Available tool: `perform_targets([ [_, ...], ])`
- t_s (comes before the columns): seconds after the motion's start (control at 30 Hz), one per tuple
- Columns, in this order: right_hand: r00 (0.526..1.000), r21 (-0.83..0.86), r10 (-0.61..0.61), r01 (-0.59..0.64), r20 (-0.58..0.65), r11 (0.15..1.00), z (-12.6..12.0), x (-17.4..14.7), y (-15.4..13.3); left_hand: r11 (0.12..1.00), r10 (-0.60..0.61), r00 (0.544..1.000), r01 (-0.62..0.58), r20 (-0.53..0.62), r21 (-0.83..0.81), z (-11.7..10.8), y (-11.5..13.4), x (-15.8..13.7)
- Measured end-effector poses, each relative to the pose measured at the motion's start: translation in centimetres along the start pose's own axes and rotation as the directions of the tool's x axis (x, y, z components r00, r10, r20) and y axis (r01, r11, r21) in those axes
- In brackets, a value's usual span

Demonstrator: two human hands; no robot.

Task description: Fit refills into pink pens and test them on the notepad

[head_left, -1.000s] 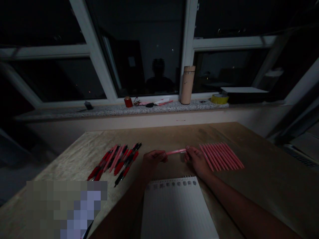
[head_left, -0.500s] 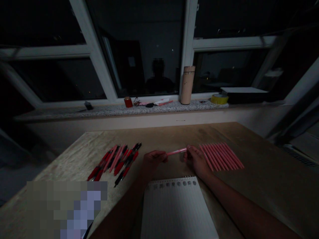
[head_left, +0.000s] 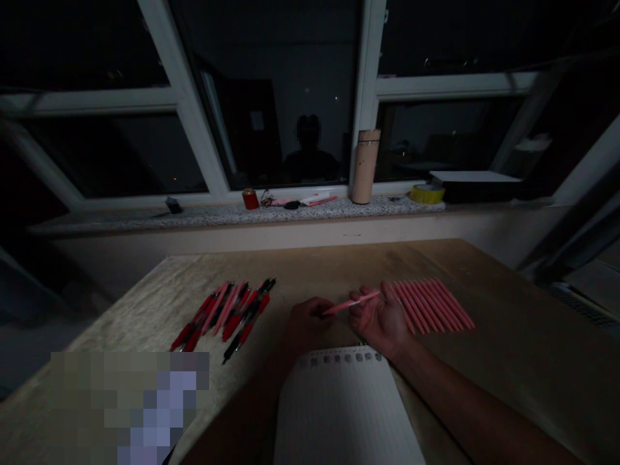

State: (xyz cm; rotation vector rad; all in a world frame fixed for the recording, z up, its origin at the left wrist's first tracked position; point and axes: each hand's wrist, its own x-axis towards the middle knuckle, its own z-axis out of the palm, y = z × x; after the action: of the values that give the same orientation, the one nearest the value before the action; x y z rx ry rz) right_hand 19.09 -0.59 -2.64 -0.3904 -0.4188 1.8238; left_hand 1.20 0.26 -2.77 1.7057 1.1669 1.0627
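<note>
A pink pen (head_left: 352, 302) is held slanting above the table, its right end higher. My left hand (head_left: 310, 320) is closed round the pen's left end. Palm up and fingers apart, my right hand (head_left: 382, 320) is at the other end; the pen crosses in front of its fingers, and whether they touch it I cannot tell. Just right of that hand lies a neat row of pink pens (head_left: 433, 305), side by side. On the left is a looser group of red, black and pink pens (head_left: 225, 313). A spiral notepad (head_left: 346, 407) lies below my hands.
Behind the table (head_left: 310, 258), a speckled windowsill (head_left: 203, 216) holds a tan flask (head_left: 366, 166), a roll of yellow tape (head_left: 427, 194), a small red jar (head_left: 250, 199) and small clutter. A blurred-out patch (head_left: 130, 407) covers the lower left.
My right hand has turned from a pinch on the pen's end to palm up with fingers apart. My left hand has shifted slightly right, and the pen slants more steeply.
</note>
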Motion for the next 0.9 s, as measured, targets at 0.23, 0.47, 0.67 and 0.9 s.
perform_targets([
  [0.23,0.999,0.084,0.004,-0.008,0.048,0.996,-0.4,0.0,0.0,0.993,0.049,0.999,-0.048,-0.009,0.107,0.1,-0.1,-0.2],
  [0.47,1.0,-0.039,-0.018,0.018,0.016,0.999,-0.1,0.1,-0.2,0.999,-0.007,0.999,0.009,-0.035,0.052,0.0,-0.4,-0.1],
  [0.67,1.0,-0.023,-0.019,0.019,0.018,1.0,0.1,0.1,-0.2,0.998,0.0,0.999,0.003,-0.036,0.063,-0.2,0.5,-0.3],
  [0.9,0.999,-0.06,-0.038,0.037,-0.006,0.998,0.0,0.1,-0.1,0.999,0.014,0.999,-0.013,-0.038,0.05,-0.2,-0.3,-0.1],
])
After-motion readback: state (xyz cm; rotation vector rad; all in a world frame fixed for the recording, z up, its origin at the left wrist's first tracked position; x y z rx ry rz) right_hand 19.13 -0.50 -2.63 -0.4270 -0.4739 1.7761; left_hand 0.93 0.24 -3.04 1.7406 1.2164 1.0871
